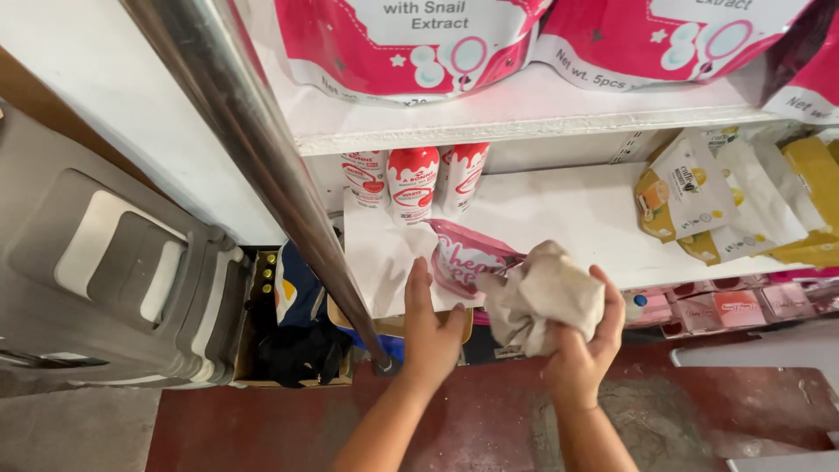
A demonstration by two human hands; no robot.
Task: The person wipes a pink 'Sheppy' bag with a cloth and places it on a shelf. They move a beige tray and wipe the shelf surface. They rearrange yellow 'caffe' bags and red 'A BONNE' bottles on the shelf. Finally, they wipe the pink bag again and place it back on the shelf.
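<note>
**Cloth in the right hand, pink pouch just beyond the left**

Plainly, the crumpled beige cloth (542, 295) sits bunched in the right hand (581, 350), whose fingers curl around it from below and from the right side, gripping it closed at the front edge of the white shelf board (559, 218). The left hand (430, 328) lies flat and empty, fingers straight and together, pointing away from the person toward the back of the shelf, palm down on the shelf's front lip.

The pink glossy pouch with white lettering (463, 253) lies on the shelf just ahead of both hands, between them and slightly further in. Its long axis runs roughly left to right with a slight tilt, its right end tucked under or behind the cloth; whether cloth and pouch touch is hard to tell from this angle. The left hand is the nearer one: its fingertips reach the pouch's left lower edge, seemingly touching it.

Both forearms rise from the bottom of the view, near each other and about parallel, wrists straight.

Further back on the same shelf stand three red-and-white bottles (412, 179) in a row, well apart from the hands. To the right lie yellow-and-white stand-up pouches (699, 188). A slanting polished metal pole (262, 157) crosses in front of the shelf, left of the left hand. Large pink-and-white packs (411, 44) rest on the shelf above.
</note>
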